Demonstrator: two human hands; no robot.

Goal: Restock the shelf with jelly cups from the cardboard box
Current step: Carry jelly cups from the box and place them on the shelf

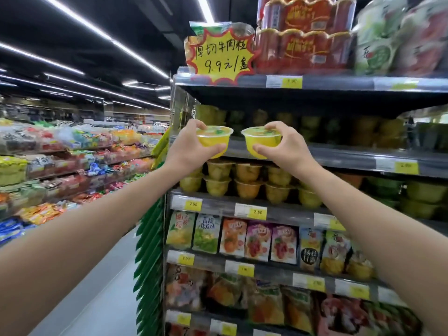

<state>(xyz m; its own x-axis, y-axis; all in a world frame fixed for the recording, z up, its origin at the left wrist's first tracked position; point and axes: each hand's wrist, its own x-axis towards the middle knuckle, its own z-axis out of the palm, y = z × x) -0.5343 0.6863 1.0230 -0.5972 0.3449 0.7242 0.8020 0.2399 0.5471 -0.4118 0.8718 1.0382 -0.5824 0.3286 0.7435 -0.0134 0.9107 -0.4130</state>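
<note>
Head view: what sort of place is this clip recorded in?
Most likely a supermarket aisle: tiered shelves with yellow price tags, a handwritten starburst price sign up top, and racks of packaged sweets to the left. The left hand and right hand each hold a jelly cup.

two yellow jelly cups, upright, side by side

Both your bare arms stretch from the lower corners up to mid-frame, nearly straight. Your left hand pinches a small yellow plastic jelly cup, fingers on its lid, thumb underneath; your right hand grips a second yellow plastic jelly cup likewise.
</note>
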